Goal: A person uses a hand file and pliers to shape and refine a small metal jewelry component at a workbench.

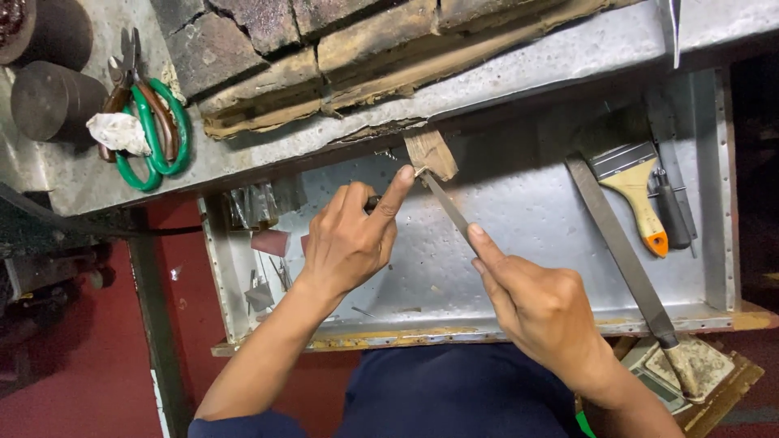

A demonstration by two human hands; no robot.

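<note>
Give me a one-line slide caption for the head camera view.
Right hand runs a slim file toward a wooden peg while the left hand steadies a small piece there.

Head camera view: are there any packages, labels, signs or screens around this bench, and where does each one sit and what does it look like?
Small digital scale with a grey display window: bottom right, below the metal tray's yellowed front rim, partly under the rusty flat file's wooden handle; pale, dusty, boxy body.
Clear crumpled plastic packets: tray's back left corner; shiny, see-through.
No signs or readable labels show.
</note>
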